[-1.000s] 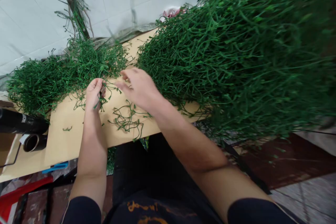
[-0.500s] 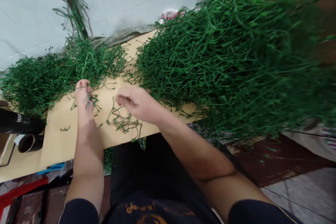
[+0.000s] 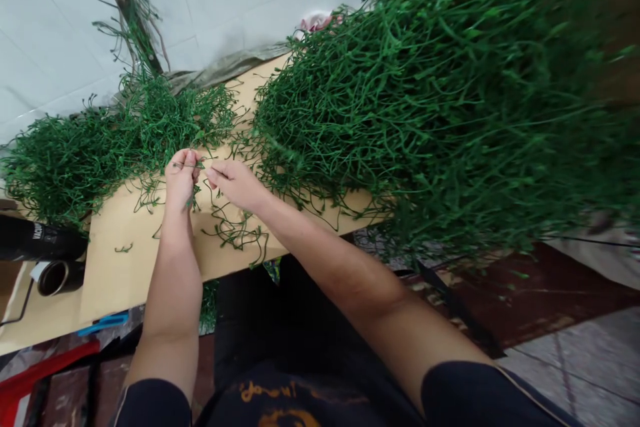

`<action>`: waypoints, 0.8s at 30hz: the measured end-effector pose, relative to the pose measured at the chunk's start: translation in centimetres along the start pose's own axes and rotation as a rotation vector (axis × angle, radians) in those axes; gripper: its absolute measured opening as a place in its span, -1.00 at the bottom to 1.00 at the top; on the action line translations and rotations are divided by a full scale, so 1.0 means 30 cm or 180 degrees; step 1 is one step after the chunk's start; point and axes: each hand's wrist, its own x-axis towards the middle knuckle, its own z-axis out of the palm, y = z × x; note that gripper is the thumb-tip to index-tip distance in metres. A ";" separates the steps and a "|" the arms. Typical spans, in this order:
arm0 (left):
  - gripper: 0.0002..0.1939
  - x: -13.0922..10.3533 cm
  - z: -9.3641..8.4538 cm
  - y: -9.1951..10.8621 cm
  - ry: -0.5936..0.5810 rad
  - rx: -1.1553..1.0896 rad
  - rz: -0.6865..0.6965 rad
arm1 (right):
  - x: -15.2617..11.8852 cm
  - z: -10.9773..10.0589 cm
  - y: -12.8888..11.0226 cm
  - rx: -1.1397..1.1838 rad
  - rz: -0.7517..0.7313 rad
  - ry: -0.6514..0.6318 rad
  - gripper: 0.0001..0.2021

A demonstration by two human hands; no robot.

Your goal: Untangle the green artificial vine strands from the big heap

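My left hand (image 3: 182, 173) is closed on thin green stems, over the middle of the tan board (image 3: 120, 280). Close on its right, my right hand (image 3: 233, 180) pinches at the end of a stem, its fingertips near those of the left. A few loose stems (image 3: 235, 233) lie on the board below my hands. Behind and to the left spreads a smaller heap of green stems (image 3: 150, 120). A much larger pile (image 3: 400, 100) covers the right side.
A black cylinder (image 3: 40, 239) and a dark round container (image 3: 60, 277) are at the left. A wooden stick (image 3: 137, 30) leans near the tiled wall. Grey cloth (image 3: 225, 67) lies along the back edge; a blue item (image 3: 103, 322) is below the board.
My left hand has moved right and my right hand slightly left and up, so the two are now close together. The view has shifted slightly.
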 end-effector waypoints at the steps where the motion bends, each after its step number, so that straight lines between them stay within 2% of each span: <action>1: -0.75 0.000 0.004 -0.003 0.0019 0.0061 0.0070 | -0.009 0.000 0.000 -0.0061 0.0033 0.0053 -0.71; 4: -0.75 0.012 0.003 -0.019 -0.0036 0.0265 0.0204 | -0.049 0.002 -0.005 -0.0224 0.0096 0.0148 -0.71; 6: -0.75 0.032 -0.022 -0.032 0.0075 0.0367 0.0158 | -0.092 -0.001 -0.029 -0.0214 0.0054 0.0117 -0.71; 8: -0.73 0.055 -0.065 -0.040 0.0535 0.0381 0.0104 | -0.143 -0.010 -0.076 -0.0137 -0.0222 -0.0148 -0.71; 10: -0.72 0.070 -0.106 -0.038 0.1108 0.0248 0.0092 | -0.185 -0.030 -0.132 -0.0027 -0.0770 -0.0474 -0.72; 11: -0.71 0.071 -0.118 -0.031 0.1241 0.0155 0.0057 | -0.196 -0.045 -0.154 0.0007 -0.0996 -0.0488 -0.73; 13: -0.72 0.061 -0.118 -0.011 0.1141 -0.0037 -0.0012 | -0.196 -0.084 -0.173 -0.0102 -0.1083 -0.0222 -0.73; 15: -0.73 0.043 -0.099 0.016 0.0770 -0.0256 -0.0018 | -0.174 -0.139 -0.148 -0.0516 -0.0729 0.0264 -0.70; 17: -0.72 0.030 -0.083 0.043 0.0485 -0.0571 0.0002 | -0.149 -0.209 -0.091 -0.1160 -0.0309 0.0768 -0.71; 20: -0.69 0.027 -0.091 0.075 0.0290 -0.1109 -0.0045 | -0.136 -0.310 -0.005 -0.2092 0.0270 0.1370 -0.81; 22: -0.66 0.030 -0.103 0.085 0.0279 -0.1350 -0.0017 | -0.138 -0.338 0.019 -0.2415 0.0410 0.1590 -0.67; 24: -0.64 0.029 -0.107 0.088 0.0289 -0.1450 0.0023 | -0.134 -0.312 0.010 -0.2431 0.0241 0.1495 -0.64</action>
